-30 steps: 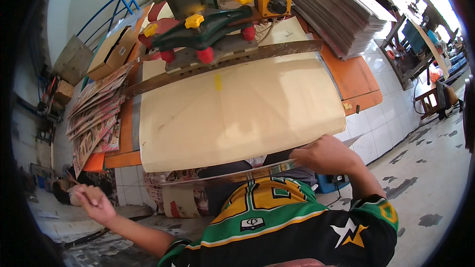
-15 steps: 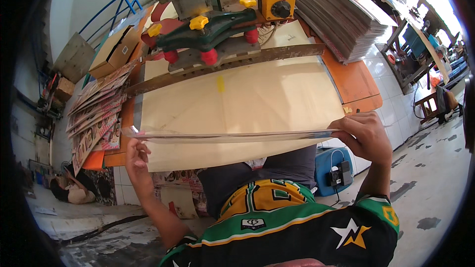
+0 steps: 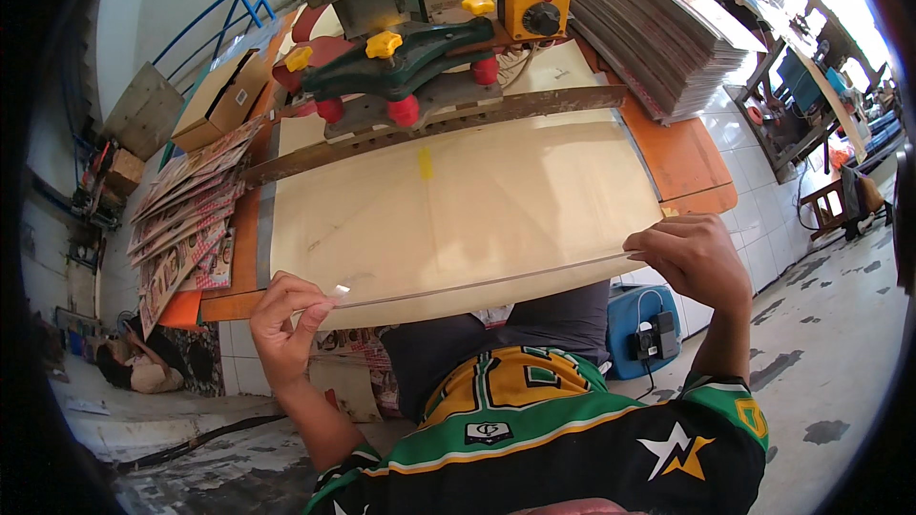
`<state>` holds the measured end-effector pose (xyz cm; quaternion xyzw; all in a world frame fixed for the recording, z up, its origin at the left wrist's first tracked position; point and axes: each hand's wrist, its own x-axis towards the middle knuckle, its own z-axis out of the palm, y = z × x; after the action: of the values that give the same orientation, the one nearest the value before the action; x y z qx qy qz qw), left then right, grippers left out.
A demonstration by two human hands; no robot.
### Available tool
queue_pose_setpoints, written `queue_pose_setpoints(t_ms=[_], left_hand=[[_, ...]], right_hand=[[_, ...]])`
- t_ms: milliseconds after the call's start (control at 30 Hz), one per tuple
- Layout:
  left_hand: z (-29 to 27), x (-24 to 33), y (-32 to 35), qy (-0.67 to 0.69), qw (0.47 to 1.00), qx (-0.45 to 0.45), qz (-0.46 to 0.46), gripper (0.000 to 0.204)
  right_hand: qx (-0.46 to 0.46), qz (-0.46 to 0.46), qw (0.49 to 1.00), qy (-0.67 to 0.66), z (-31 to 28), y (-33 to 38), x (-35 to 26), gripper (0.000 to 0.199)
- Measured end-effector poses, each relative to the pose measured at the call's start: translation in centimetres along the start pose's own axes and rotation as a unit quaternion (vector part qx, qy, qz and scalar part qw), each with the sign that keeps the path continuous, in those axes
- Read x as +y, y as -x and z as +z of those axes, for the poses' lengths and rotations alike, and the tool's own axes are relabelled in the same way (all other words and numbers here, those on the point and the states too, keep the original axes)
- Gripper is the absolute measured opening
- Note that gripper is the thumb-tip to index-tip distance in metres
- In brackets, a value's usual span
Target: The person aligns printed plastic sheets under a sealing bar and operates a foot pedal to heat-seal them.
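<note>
- Your left grip (image 3: pixel 289 319) pinches the near left corner of a clear sheet (image 3: pixel 477 283) between thumb and fingers; a small glint shows right at the fingertips.
- Your right grip (image 3: pixel 695 257) pinches the other near corner, thumb and fingers closed on it. Pinch lightly and equally at both ends, as film this thin would probably crease under a hard squeeze.
- The clear sheet spans the gap between your hands, its near edge a thin, almost straight line over the cream sheet (image 3: pixel 439 215). How far it reaches away from you, and whether it touches what lies below, you cannot tell from here.
- That line runs roughly along the near edge of the cream sheet, a little inside it. Use that edge as your guide, and keep the film taut without pulling so hard that a corner slips.
- The cream sheet covers much of the orange desk (image 3: pixel 682 157) and overhangs its front; watch that your wrists don't nudge it.
- Past it, a long metal bar (image 3: pixel 553 103) crosses under a green bracket (image 3: pixel 401 76) with yellow knobs. Keep your fingers clear of both.
- Printed sheets (image 3: pixel 186 215) lie piled at your left; a tall stack of boards (image 3: pixel 658 29) stands far right.
</note>
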<state>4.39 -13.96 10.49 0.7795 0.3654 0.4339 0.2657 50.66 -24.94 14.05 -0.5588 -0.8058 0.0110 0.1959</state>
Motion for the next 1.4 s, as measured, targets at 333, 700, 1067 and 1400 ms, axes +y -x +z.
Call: queue_pose_setpoints(t_ms=[333,700,1067,1400], left_hand=[[0.9,-0.1,-0.3,-0.122,0.992,-0.022,-0.027,0.018],[1.1,-2.7,1.2,0.183,0.935,0.302,0.034,0.031],[-0.8,-1.2,2.4,0.325,0.865,0.382,0.011,0.023],[-9.4,-6.2,5.2,0.533,0.676,0.509,-0.027,0.019]], right_hand=[[-0.018,0.015,1.000,0.005,0.5,-0.8,0.3,0.008],[-0.078,-0.042,0.995,-0.051,2.4,-2.1,-2.1,0.014],[-0.123,-0.050,0.988,-0.085,1.7,-1.4,-4.2,0.011],[-0.071,0.033,0.997,0.020,0.3,1.3,-0.3,0.011]])
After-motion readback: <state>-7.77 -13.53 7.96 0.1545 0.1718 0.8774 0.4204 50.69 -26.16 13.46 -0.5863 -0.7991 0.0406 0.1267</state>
